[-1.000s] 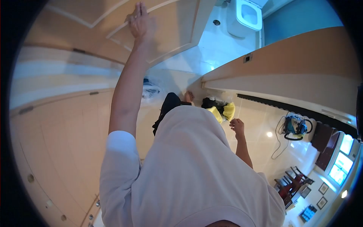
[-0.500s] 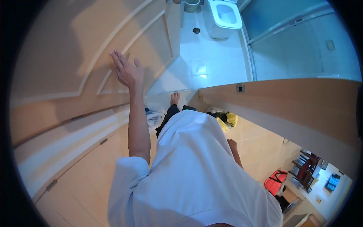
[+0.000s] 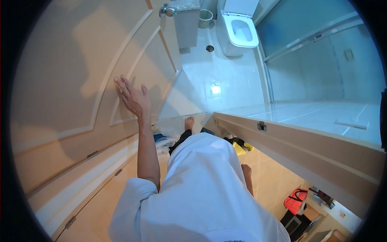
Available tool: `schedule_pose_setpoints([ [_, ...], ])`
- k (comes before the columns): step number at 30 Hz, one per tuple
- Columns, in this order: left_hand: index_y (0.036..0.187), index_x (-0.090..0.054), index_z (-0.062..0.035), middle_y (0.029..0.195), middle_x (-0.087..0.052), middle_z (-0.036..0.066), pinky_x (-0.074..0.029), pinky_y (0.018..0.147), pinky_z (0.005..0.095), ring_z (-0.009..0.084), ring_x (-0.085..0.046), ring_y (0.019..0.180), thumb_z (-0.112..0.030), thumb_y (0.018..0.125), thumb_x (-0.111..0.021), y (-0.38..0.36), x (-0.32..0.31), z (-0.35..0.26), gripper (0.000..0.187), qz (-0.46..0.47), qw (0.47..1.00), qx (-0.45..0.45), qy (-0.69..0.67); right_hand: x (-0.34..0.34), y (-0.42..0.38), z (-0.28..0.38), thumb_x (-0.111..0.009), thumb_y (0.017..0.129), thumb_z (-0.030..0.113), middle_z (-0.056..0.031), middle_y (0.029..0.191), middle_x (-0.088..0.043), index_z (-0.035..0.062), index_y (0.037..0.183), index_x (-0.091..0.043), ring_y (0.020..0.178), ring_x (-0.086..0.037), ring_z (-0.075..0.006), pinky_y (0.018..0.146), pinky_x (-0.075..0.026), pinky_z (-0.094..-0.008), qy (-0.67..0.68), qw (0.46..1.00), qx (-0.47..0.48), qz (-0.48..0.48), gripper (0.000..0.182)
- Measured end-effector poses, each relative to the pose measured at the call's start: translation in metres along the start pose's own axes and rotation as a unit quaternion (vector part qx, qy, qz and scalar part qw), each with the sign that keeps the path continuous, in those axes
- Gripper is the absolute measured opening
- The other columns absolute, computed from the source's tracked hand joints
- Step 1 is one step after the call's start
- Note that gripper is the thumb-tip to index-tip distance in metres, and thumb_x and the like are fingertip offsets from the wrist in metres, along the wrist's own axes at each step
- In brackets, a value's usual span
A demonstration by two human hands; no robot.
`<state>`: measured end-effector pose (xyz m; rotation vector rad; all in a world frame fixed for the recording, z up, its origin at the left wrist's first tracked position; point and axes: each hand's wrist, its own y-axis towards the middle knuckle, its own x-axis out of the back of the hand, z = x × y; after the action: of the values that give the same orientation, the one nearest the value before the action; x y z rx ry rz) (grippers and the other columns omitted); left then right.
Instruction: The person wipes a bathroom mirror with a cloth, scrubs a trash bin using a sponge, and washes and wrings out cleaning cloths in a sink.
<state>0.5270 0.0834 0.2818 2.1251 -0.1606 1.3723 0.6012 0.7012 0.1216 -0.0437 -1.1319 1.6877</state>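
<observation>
My left hand (image 3: pixel 135 99) lies flat against the panelled door (image 3: pixel 76 80), its fingers apart and pointing up. A round metal knob (image 3: pixel 167 11) sits near the door's far edge. My right hand (image 3: pixel 246 171) hangs low beside the white shirt (image 3: pixel 209 193), partly hidden by it. Its fingers look curled, and whatever it holds, if anything, is too small to make out. One bare foot (image 3: pixel 189 123) stands on the floor by the doorway.
Through the doorway are a white toilet (image 3: pixel 238 38) with its lid up, a bin (image 3: pixel 205 18), a floor drain (image 3: pixel 209 48) and a glass partition (image 3: pixel 306 24). The door frame (image 3: pixel 290 137) runs along the right. Cloths (image 3: pixel 241 146) and a red bag (image 3: pixel 295 201) lie behind it.
The door has swung farther open, with my left hand still on it. The knob, a cabinet and more of the bathroom have come into view, and the whole view has tipped forward.
</observation>
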Motion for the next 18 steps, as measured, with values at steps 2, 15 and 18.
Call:
schedule_pose_setpoints([
  [2,0.157,-0.027,-0.0084,0.166,-0.017,0.015,-0.031,0.117,0.0492,0.0389,-0.034,0.144,-0.028,0.085,-0.070,0.006,-0.001,0.004,0.086,-0.007,1.000,-0.001,-0.008,-0.005,-0.002,0.006,-0.056,0.092,0.022,-0.0048,0.082,-0.066,0.0052,0.093,-0.065,0.068,-0.061,-0.0138,0.061,-0.049,-0.0304,0.025,0.999,-0.038,0.001,0.020],
  [15,0.153,-0.034,-0.0052,0.165,-0.020,0.016,-0.037,0.110,0.0478,0.0383,-0.045,0.136,-0.023,0.083,-0.069,0.048,-0.004,0.034,0.080,-0.048,0.998,-0.043,-0.012,-0.093,0.124,0.204,-0.055,0.098,0.023,-0.0042,0.071,-0.062,-0.0001,0.084,-0.065,0.066,-0.058,-0.0123,0.060,-0.046,-0.0285,-0.003,0.980,0.198,-0.001,0.029],
  [18,0.152,-0.037,-0.0052,0.165,-0.020,0.016,-0.035,0.112,0.0487,0.0382,-0.040,0.140,-0.023,0.084,-0.069,0.055,-0.004,0.040,0.077,-0.031,0.999,-0.034,-0.021,-0.119,0.150,0.291,-0.056,0.099,0.025,-0.0052,0.071,-0.062,-0.0019,0.089,-0.064,0.065,-0.058,-0.0140,0.061,-0.047,-0.0308,-0.096,0.951,0.295,0.018,0.030],
])
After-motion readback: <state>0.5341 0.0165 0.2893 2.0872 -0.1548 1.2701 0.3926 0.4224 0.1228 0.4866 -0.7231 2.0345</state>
